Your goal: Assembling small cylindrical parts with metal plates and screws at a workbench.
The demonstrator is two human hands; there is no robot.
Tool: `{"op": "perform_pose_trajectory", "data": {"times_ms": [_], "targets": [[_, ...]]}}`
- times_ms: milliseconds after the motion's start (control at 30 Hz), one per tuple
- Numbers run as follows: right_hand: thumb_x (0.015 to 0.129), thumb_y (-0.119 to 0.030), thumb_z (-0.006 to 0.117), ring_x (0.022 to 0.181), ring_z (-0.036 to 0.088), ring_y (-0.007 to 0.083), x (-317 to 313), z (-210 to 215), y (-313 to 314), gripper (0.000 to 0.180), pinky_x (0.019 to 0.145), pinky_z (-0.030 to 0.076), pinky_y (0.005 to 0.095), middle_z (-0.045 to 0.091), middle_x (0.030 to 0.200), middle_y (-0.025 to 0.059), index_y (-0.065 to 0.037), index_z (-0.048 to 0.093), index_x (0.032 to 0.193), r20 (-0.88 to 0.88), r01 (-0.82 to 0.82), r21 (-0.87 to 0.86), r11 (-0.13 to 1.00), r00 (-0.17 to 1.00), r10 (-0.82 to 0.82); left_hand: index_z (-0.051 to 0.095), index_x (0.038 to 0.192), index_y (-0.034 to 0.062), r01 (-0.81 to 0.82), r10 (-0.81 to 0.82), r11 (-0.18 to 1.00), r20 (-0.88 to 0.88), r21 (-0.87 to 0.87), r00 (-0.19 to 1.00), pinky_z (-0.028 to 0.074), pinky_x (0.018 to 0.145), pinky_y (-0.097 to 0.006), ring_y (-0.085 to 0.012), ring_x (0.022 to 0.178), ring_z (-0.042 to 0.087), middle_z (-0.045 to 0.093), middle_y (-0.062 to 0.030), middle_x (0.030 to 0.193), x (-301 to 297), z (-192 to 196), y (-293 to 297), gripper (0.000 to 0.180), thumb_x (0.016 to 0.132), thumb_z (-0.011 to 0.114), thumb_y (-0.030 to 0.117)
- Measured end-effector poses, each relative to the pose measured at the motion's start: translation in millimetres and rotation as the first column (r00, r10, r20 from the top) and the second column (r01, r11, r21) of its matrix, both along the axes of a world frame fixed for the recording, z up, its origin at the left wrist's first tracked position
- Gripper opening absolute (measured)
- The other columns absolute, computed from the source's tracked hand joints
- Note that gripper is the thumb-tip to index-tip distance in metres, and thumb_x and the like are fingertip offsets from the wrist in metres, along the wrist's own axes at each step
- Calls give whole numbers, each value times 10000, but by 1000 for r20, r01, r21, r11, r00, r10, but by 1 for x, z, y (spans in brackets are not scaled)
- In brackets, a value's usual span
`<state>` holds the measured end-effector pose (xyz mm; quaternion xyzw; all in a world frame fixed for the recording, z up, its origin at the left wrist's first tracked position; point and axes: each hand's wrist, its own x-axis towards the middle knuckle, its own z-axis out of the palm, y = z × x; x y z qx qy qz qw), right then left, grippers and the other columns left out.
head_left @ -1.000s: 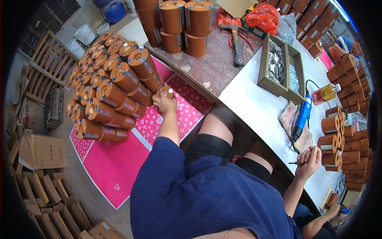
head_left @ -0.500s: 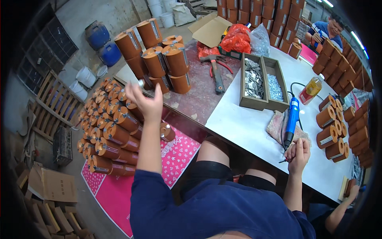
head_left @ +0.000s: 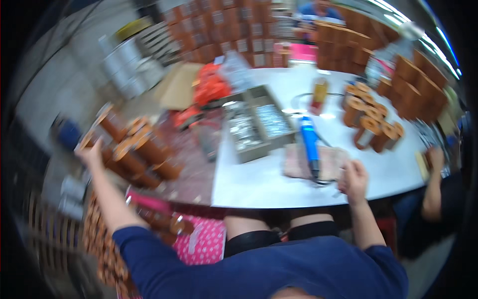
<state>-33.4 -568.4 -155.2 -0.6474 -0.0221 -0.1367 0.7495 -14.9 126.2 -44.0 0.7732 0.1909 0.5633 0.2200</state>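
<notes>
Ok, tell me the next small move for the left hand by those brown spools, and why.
Probably set the left hand down onto the group of upright brown spools on the dark bench. It is raised at the group's edge; blur hides what it grips. The right hand rests by the blue tool, so it seems idle.
</notes>
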Motion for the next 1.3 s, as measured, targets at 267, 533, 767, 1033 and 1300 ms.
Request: {"op": "perform_pose_trajectory", "data": {"times_ms": [267, 533, 767, 1033, 1300], "targets": [[926, -129, 433, 366, 400, 74, 0, 14, 6, 163, 383, 371, 217, 424, 486, 1, -7, 501, 841, 104, -168, 60, 984, 981, 161, 364, 1239, -35, -469, 457, 883, 221, 5, 862, 449, 881, -379, -283, 1029, 526, 496, -197, 1164, -28, 25, -38, 911, 555, 845, 328], [935, -148, 422, 371, 367, 97, 3, 10, 17, 176, 390, 388, 248, 356, 481, 1, -11, 471, 837, 106, -246, 84, 966, 966, 236, 317, 1301, 38, 471, -553, 792, 129, 388, 823, 415, 943, -360, -235, 1136, 450, 396, -127, 1289, -65, 1, -246, 727, 712, 739, 90], [930, -156, 446, 397, 382, 65, 1, 17, 27, 172, 421, 406, 229, 399, 504, -9, -4, 488, 861, 134, -312, 165, 936, 947, 292, 438, 1140, 72, 925, -912, 363, -160, 109, 377, 438, 872, -379, -311, 1057, 505, 463, -186, 1170, -40, -73, -397, 752, 493, 821, 73], [931, -163, 441, 387, 377, 97, 0, 13, 14, 156, 395, 400, 245, 356, 490, 1, -35, 471, 846, 149, -316, 160, 935, 944, 294, 443, 1151, 60, 915, -948, 316, -112, -252, 296, 418, 898, -371, -307, 1070, 497, 478, -167, 1169, -11, -167, -436, 757, 499, 827, 101], [936, -162, 428, 395, 383, 100, 4, 3, 18, 166, 403, 394, 253, 363, 499, 8, -21, 481, 867, 116, -343, 198, 918, 938, 326, 459, 1122, 67, 832, -811, 554, -212, 16, 545, 335, 959, -462, -422, 1138, 407, 407, -209, 1258, -38, -139, -454, 677, 546, 804, 148]]}}
